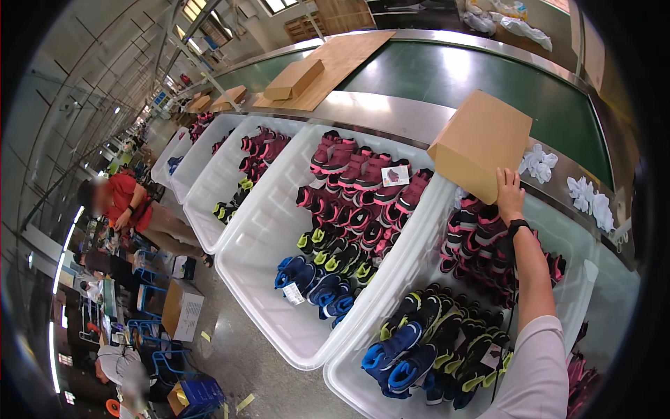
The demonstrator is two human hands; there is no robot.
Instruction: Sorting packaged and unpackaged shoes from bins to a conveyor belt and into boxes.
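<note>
My right hand [511, 194], with a black band at the wrist, grips the near right edge of a closed brown cardboard box [481, 140]. Its fingers lie over the box's face; the thumb is hidden. The box sits tilted at the metal rim of the work line and partly overhangs a white plastic bin [588, 283]. Below my forearm, that bin holds maroon-and-pink shoes [474, 234], black-and-lime shoes [457, 342] and blue shoes [412, 366]. My left hand is out of view.
Crumpled white paper [537, 164] lies on the metal rim beside the green conveyor belt [474, 73]. Another white bin [237, 262] of shoes stands to the left, with more beyond. A second cardboard box [294, 79] rests on a board. People work at the far left.
</note>
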